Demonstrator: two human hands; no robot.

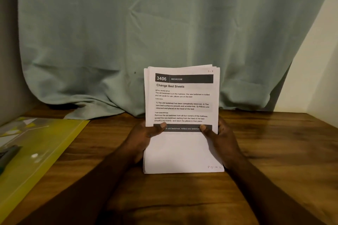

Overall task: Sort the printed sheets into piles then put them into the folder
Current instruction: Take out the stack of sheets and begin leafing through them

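Sheets (182, 97) stand mid-table (274, 151), lower edge apparently on wood. Print faces person, heading up. Long axis runs bottom to top, leaning slightly back.

Left hand (142, 140) grips left edge, right hand (221, 139) grips right edge. Thumbs press on front page; fingers hidden behind.

Stack likely light, floppy, pages slippery against each other; top corners fanned unevenly. Best hold: both long edges, low, to stop bowing.

Folder (45, 142) lies flat at table's left edge, well apart.
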